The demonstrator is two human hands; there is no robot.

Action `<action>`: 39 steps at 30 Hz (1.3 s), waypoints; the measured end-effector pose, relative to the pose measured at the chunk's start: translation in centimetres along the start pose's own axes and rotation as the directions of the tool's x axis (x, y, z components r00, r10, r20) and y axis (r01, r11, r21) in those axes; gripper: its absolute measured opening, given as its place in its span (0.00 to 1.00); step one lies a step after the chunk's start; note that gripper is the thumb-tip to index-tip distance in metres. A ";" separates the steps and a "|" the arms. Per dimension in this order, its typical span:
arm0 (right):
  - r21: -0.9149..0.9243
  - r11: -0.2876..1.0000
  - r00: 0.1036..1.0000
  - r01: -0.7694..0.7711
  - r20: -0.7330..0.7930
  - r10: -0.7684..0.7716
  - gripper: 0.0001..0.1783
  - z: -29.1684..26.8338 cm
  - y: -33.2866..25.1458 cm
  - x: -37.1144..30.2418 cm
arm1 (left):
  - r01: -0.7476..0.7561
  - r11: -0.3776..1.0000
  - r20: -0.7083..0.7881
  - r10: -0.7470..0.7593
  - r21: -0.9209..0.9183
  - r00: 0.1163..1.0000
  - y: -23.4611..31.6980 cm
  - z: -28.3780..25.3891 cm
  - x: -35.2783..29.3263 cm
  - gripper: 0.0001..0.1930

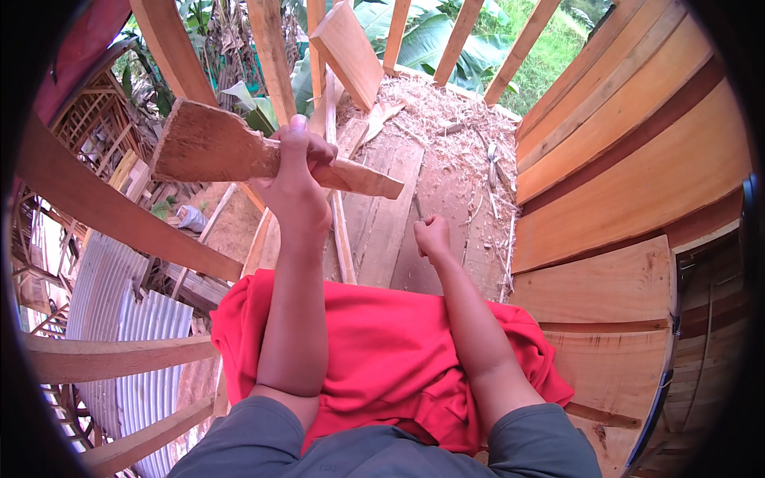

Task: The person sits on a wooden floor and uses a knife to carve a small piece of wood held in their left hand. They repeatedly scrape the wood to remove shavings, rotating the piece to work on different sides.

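Note:
My left hand (301, 179) is raised and closed around the narrow part of a rough paddle-shaped piece of wood (209, 147). Its broad blade spreads to the left, and the handle end points right, slightly downward. Lower and to the right, my right hand (433, 238) makes a fist over the floorboards. From its top pokes a thin dark blade-like tool (417, 206); the fingers hide the rest, so its exact kind is unclear. The two hands are apart, and the tool is clear of the wood. A red cloth (374, 334) covers my lap beneath both forearms.
Wood shavings (446, 103) litter the plank floor (386, 231) ahead. Among them, near the right wall (629, 191), lies a small tool (492, 163). A thick board (351, 60) leans at the far slatted railing (466, 40). Corrugated sheets (151, 350) lie beyond the left rails.

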State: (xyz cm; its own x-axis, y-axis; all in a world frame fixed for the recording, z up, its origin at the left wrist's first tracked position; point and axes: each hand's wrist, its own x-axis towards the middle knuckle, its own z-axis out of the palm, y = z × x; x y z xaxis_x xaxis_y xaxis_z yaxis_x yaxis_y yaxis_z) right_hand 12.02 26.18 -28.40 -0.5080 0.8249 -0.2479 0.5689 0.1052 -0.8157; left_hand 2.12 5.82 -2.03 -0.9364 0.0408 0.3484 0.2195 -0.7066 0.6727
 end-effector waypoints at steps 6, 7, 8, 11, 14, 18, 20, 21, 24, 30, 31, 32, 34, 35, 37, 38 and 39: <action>-0.259 0.922 0.877 0.289 -0.315 -0.363 0.11 -0.3 6.7 6.7 | 0.031 0.999 0.033 -0.030 -0.022 0.999 -0.8 1.0 -0.1 0.18; -0.168 0.969 0.950 0.182 -0.224 -0.217 0.11 0.1 4.8 5.9 | 0.018 1.000 0.018 -0.018 -0.003 1.000 -0.8 0.6 -0.1 0.17; -0.097 0.994 0.991 0.055 -0.120 -0.067 0.11 -0.1 2.5 4.4 | 0.011 1.000 0.004 -0.011 0.011 1.000 -0.6 0.1 0.0 0.17; -0.037 0.997 0.997 -0.062 0.039 0.063 0.11 -2.3 -3.4 0.0 | 0.017 1.000 -0.020 -0.017 0.022 1.000 -0.1 -0.1 0.3 0.17; -0.070 0.997 0.995 -0.034 0.091 0.041 0.10 -2.6 -3.8 -1.0 | 0.032 0.999 -0.013 -0.031 0.021 0.999 -0.5 -0.1 0.3 0.17; -0.085 0.996 1.000 0.009 -0.022 -0.011 0.11 -2.5 -1.5 1.4 | 0.002 0.999 0.047 -0.005 0.053 0.999 -0.8 -0.1 0.2 0.17; -0.170 0.979 0.951 0.110 -0.269 -0.153 0.12 -3.3 2.5 4.9 | 0.026 0.998 0.030 -0.028 0.065 0.999 -1.0 1.0 -0.1 0.18; -0.482 0.836 0.809 0.263 -0.361 -0.463 0.14 -4.0 4.3 6.0 | 0.035 0.997 0.019 -0.036 0.075 0.999 -1.2 1.4 -0.1 0.18; -0.210 0.978 1.000 -0.003 -0.027 -0.002 0.16 -4.6 1.7 5.3 | 0.023 0.995 -0.027 -0.020 0.094 0.999 -0.8 0.5 0.3 0.18; -0.075 0.996 0.996 0.041 -0.080 -0.047 0.16 -5.4 -1.7 3.4 | 0.039 0.994 -0.033 -0.036 0.105 0.999 -0.9 0.4 0.2 0.18; -0.060 0.997 0.996 0.052 -0.064 -0.055 0.16 -5.8 -2.0 3.1 | 0.039 0.994 -0.019 -0.037 0.103 0.999 -0.9 0.5 0.2 0.18; -0.095 0.994 0.998 0.058 -0.025 -0.061 0.16 -5.9 -1.3 3.6 | 0.038 0.994 -0.006 -0.038 0.103 0.999 -1.0 0.5 0.2 0.18; -0.163 0.984 0.996 0.078 0.058 -0.069 0.16 -5.8 -0.1 4.3 | 0.041 0.995 0.001 -0.041 0.093 0.999 -1.1 0.6 0.2 0.18; -0.213 0.974 0.996 0.076 -0.030 -0.084 0.16 -5.8 0.1 4.3 | 0.044 0.996 -0.006 -0.044 0.084 0.999 -1.1 0.6 0.2 0.18; -0.310 0.949 0.973 0.059 -0.196 -0.125 0.17 -5.6 0.1 4.0 | 0.042 0.996 -0.003 -0.042 0.076 0.999 -1.0 0.5 0.2 0.18; -0.302 0.952 0.978 0.045 -0.183 -0.104 0.17 -5.9 -0.2 4.0 | 0.037 0.996 0.006 -0.038 0.077 0.999 -1.0 0.3 0.3 0.18; -0.294 0.955 0.982 0.030 -0.170 -0.083 0.17 -6.6 -0.4 4.1 | 0.033 0.996 0.017 -0.034 0.077 0.999 -1.0 0.2 0.4 0.18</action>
State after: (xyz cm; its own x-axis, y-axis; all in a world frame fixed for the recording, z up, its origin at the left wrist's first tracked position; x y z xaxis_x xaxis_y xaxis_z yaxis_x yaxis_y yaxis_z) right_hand 13.93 33.21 -25.65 -0.4361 0.8957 -0.0872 0.7185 0.2882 -0.6330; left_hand 1.61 6.67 -2.44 -0.9386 0.0766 0.3363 0.2094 -0.6482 0.7321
